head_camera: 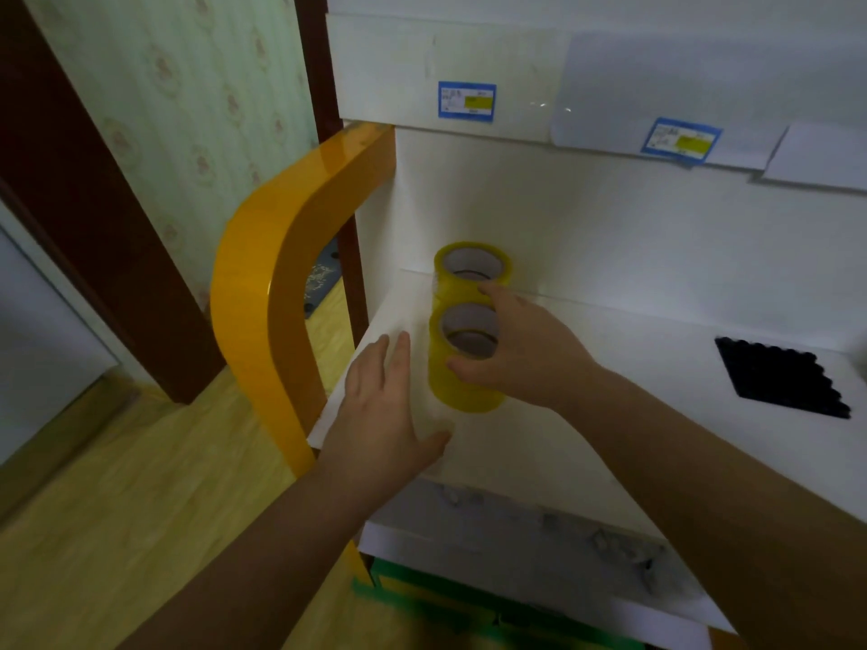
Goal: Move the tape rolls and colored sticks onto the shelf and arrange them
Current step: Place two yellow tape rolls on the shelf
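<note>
The right hand (516, 349) holds the near tape roll (464, 363) on the shelf (586, 452), touching the far roll (469, 269). The left hand (384, 405) rests flat beside it. Next, I think: straighten, let go.

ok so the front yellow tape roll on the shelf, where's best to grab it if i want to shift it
Grip the front tape roll across its outer wall, coming from above and the right, as the right hand does. It stands hole-up on the shelf, so its curved sides are exposed. The rear roll sits right behind and the left hand lies on its left.
</note>
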The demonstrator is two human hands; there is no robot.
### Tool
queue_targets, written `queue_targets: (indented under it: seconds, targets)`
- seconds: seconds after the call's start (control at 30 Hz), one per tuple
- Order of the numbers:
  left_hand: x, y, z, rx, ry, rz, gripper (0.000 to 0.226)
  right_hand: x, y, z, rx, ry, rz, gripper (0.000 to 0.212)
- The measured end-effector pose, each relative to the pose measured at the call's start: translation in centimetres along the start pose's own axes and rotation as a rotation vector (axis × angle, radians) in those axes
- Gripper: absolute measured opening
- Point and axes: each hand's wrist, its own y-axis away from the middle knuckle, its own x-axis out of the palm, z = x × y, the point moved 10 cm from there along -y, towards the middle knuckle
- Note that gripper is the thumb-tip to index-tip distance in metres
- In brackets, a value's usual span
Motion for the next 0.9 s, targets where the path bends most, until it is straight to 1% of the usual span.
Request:
queue_targets:
  seconds: [0.23, 0.37, 0.4, 0.47, 0.53, 0.6, 0.63, 0.7, 0.83, 0.9]
  targets:
    - [-0.8, -0.5, -0.6, 0.009, 0.003, 0.020, 0.119, 0.3, -0.1, -0.3, 0.006, -0.028, 0.028, 0.111]
    - [-1.5, -1.2, -1.4, 0.026, 0.004, 0.045, 0.120, 0.1, 0.9, -0.7, -0.002, -0.167, 0.019, 0.116]
    - [-1.9, -1.3, -1.7, 0.043, 0.002, 0.042, 0.119, -0.5, 1.4, -0.7, -0.027, -0.185, -0.010, 0.112]
    - [-2.7, -1.6, -2.7, 0.080, 0.003, 0.039, 0.118, -2.2, 3.1, -1.4, -0.057, -0.178, -0.126, 0.093]
    - [-3.6, -2.0, -3.8, 0.111, 0.010, 0.039, 0.117, -4.5, 5.6, -3.1, -0.021, -0.179, -0.296, 0.074]
    - [-4.4, -2.4, -5.1, 0.149, -0.015, 0.031, 0.115, -6.7, 8.5, -5.1, 0.023, -0.179, -0.448, 0.059]
    - [-4.7, -2.6, -5.9, 0.182, -0.046, 0.014, 0.113, -7.4, 9.7, -6.2, 0.047, -0.163, -0.489, 0.054]
    - [-5.2, -2.7, -8.0, 0.246, -0.100, -0.024, 0.106, -8.3, 11.9, -8.0, 0.103, -0.094, -0.500, 0.052]
    - [-5.0, -2.0, -12.5, 0.303, -0.066, -0.084, 0.087, -9.2, 15.6, -11.0, 0.166, 0.224, -0.419, 0.064]
    - [-4.4, -1.2, -15.0, 0.315, -0.064, -0.110, 0.077, -9.6, 17.7, -12.7, 0.228, 0.306, -0.366, 0.072]
